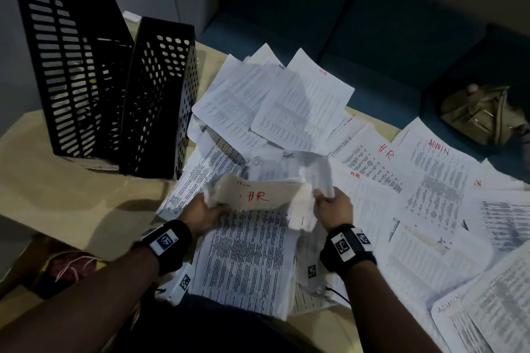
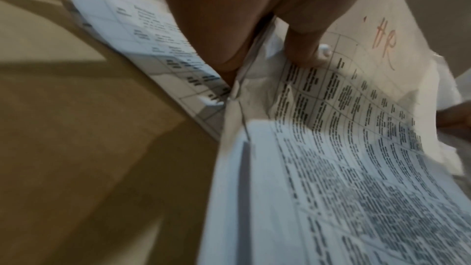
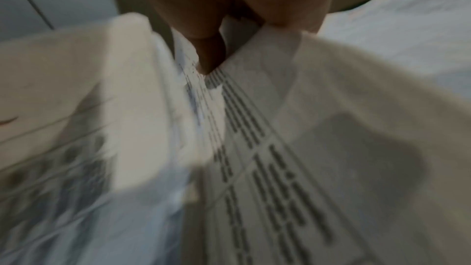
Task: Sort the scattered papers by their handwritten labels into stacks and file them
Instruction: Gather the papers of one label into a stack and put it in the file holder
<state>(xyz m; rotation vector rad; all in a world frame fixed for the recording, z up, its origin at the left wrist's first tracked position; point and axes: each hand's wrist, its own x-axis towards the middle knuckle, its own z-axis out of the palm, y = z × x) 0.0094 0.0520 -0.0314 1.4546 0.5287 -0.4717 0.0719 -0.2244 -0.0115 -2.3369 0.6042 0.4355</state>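
1. Well to the left of the grip, two black perforated file holders (image 1: 109, 89) stand upright on the tan table (image 1: 71, 203). Whatever they already hold shows only dimly through the holes.
2. The left hand (image 1: 205, 213) pinches the left edge of the HR stack (image 1: 252, 238). In the left wrist view the thumb lies on top and the fingers are curled beneath the sheets.
3. Between the two hands the stack's top sheet bows upward, its red "HR" label facing up. The lower pages hang toward the person and look fanned and uneven.
4. The right hand (image 1: 332, 208) grips the stack's right edge, fingers closed round a crumpled bundle of pages. The right wrist view is blurred and shows only a fingertip (image 3: 209, 55) pressed into the paper.
5. To the right of the grip, loose papers (image 1: 430, 180) lie overlapping, some marked "HR" (image 1: 384, 150), others "ADMIN" (image 1: 438, 143).
6. Risks, as I judge them:
   - The buckled top sheet could crease or tear if the hands push closer together.
   - The uneven lower pages could slip out, since only the upper edges are held.
   - An ADMIN sheet lying beneath could be caught up with the stack and filed wrongly.
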